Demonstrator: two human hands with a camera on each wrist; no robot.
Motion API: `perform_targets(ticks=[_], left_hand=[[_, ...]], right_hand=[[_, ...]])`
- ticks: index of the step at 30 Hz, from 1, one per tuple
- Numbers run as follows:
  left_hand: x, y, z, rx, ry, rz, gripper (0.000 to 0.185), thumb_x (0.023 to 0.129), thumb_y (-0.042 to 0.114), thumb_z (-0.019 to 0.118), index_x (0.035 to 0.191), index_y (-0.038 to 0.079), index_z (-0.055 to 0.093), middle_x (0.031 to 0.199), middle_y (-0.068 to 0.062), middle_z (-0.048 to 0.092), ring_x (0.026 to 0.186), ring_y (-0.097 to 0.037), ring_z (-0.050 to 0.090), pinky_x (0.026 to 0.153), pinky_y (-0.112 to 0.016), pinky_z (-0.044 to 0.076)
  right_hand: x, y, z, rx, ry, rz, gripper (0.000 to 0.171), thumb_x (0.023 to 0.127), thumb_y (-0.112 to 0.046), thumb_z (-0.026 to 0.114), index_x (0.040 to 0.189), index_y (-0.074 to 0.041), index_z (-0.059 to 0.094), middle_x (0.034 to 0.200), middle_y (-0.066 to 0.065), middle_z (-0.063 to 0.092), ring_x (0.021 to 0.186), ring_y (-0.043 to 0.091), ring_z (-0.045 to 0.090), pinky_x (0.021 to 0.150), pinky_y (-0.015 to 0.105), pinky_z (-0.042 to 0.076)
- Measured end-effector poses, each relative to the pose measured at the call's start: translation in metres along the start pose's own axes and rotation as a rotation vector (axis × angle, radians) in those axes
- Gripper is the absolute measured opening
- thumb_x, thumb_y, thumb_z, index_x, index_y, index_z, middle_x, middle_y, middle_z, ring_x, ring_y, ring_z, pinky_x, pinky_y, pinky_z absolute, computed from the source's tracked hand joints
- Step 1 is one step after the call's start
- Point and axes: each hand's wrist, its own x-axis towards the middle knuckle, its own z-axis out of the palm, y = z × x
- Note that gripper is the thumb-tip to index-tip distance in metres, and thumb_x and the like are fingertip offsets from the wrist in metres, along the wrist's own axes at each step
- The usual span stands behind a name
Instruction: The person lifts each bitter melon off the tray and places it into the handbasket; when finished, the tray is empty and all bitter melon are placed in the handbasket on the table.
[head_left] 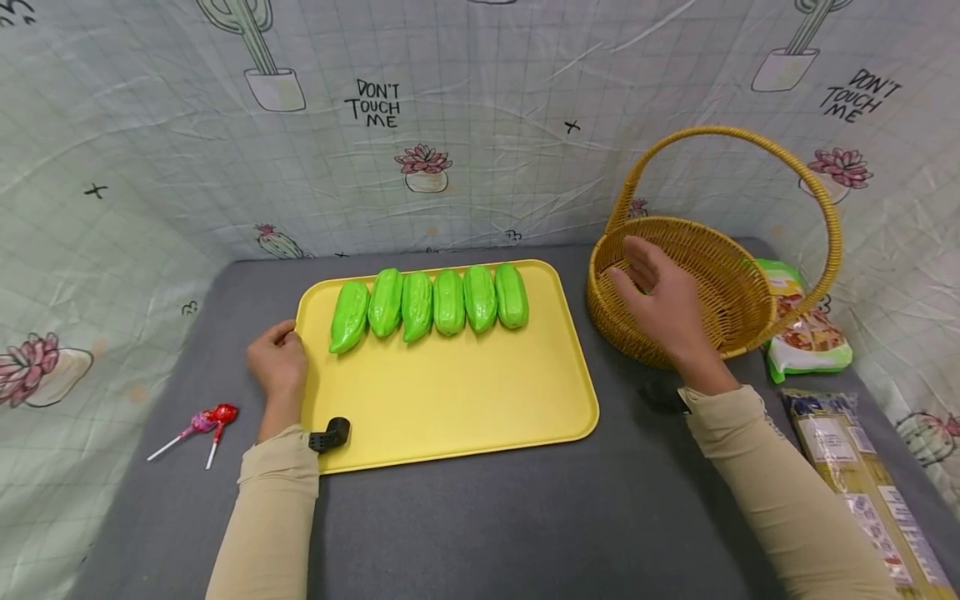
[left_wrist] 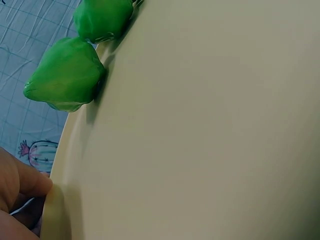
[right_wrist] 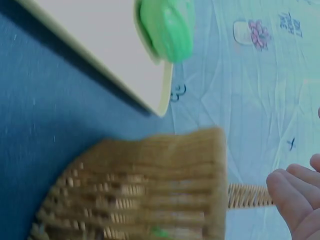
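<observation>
Several glossy green elongated fruit-like pieces (head_left: pixel 432 304) lie in a row along the far side of the yellow tray (head_left: pixel 465 392). My left hand (head_left: pixel 279 357) is at the tray's left edge, its fingers curled and gripping the rim; in the left wrist view a fingertip (left_wrist: pixel 41 184) touches that rim. My right hand (head_left: pixel 663 304) hovers over the left part of the wicker basket (head_left: pixel 626 329), fingers extended and thumb apart, with nothing in it. In the right wrist view the basket's woven side (right_wrist: pixel 165 170) stands between the hand and the tray.
Two lollipops (head_left: pixel 223 414) lie on the grey table left of the tray. Beside the basket are a green-and-white food packet (head_left: pixel 810 333) and a long clear packet (head_left: pixel 862 475). The basket's tall handle (head_left: pixel 832 225) arches above it. A printed cloth (head_left: pixel 480 125) hangs behind.
</observation>
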Motion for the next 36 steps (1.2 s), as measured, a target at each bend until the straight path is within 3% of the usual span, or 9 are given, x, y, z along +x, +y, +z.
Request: perform_targets(ticks=[8, 16, 24, 31, 36], left_hand=[[-0.001, 0.0, 0.001, -0.015, 0.007, 0.004, 0.036, 0.103, 0.006, 0.046, 0.13, -0.001, 0.069, 0.132, -0.021, 0.068, 0.127, -0.031, 0.06, 0.107, -0.043, 0.047], [0.0, 0.0, 0.0, -0.012, 0.008, 0.003, 0.036, 0.103, 0.007, 0.046, 0.13, -0.001, 0.069, 0.133, -0.02, 0.068, 0.127, -0.03, 0.06, 0.105, -0.041, 0.047], [-0.001, 0.0, 0.0, 0.008, 0.002, 0.004, 0.037, 0.103, 0.009, 0.046, 0.13, 0.001, 0.069, 0.13, -0.018, 0.069, 0.121, -0.028, 0.061, 0.086, -0.022, 0.042], [-0.002, -0.001, 0.0, 0.001, -0.007, 0.007, 0.037, 0.103, 0.008, 0.045, 0.131, -0.001, 0.068, 0.134, -0.021, 0.067, 0.127, -0.031, 0.06, 0.099, -0.039, 0.047], [-0.002, 0.0, 0.0, -0.009, 0.003, 0.02, 0.036, 0.103, 0.007, 0.045, 0.129, -0.002, 0.069, 0.133, -0.022, 0.067, 0.127, -0.032, 0.06, 0.104, -0.043, 0.047]], right_hand=[[0.002, -0.008, 0.021, 0.043, -0.076, -0.044, 0.062, 0.102, -0.025, 0.062, 0.155, -0.003, 0.04, 0.159, 0.02, 0.043, 0.147, 0.038, 0.044, 0.117, 0.05, 0.041], [0.005, -0.008, 0.041, 0.018, -0.152, -0.043, 0.063, 0.103, -0.026, 0.061, 0.157, -0.003, 0.037, 0.162, 0.019, 0.04, 0.148, 0.037, 0.042, 0.116, 0.049, 0.042], [0.005, -0.01, 0.06, -0.008, -0.237, -0.005, 0.068, 0.103, -0.033, 0.06, 0.158, -0.002, 0.035, 0.163, 0.019, 0.037, 0.148, 0.036, 0.042, 0.115, 0.049, 0.043], [0.008, -0.006, 0.08, 0.017, -0.308, 0.043, 0.073, 0.102, -0.034, 0.062, 0.16, -0.004, 0.03, 0.165, 0.019, 0.032, 0.15, 0.038, 0.037, 0.118, 0.049, 0.04], [0.011, -0.003, 0.093, 0.046, -0.346, 0.07, 0.079, 0.1, -0.035, 0.065, 0.161, -0.001, 0.027, 0.167, 0.02, 0.028, 0.15, 0.04, 0.036, 0.118, 0.049, 0.039]])
